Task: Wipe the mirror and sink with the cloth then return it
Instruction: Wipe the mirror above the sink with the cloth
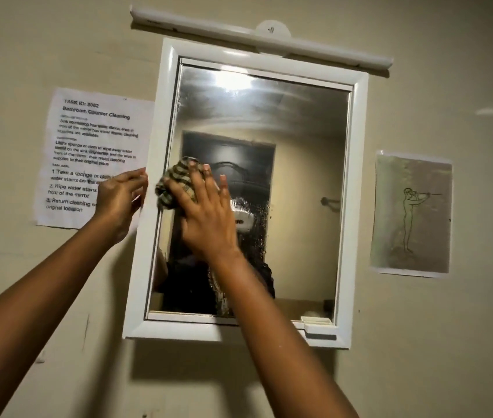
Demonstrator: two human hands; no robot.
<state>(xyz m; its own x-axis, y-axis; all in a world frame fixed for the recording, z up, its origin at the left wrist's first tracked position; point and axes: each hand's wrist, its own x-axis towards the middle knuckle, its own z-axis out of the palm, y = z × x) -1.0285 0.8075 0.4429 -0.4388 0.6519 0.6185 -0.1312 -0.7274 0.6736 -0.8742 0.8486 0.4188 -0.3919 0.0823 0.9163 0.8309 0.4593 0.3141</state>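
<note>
Right hand (206, 215), fingers straight, presses the cloth (172, 181), bunched under its fingers, against the mirror (299, 146).

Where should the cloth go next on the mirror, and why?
Probably slide the right hand, which presses the cloth flat on the mirror, down and to the right: droplets and streaks speckle the glass there. The left hand touches the white frame, likely steadying it.

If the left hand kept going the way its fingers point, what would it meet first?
Probably the left side of the white mirror frame: the left hand points up-right, fingertips just beside it. Whether they already touch is unclear.
</note>
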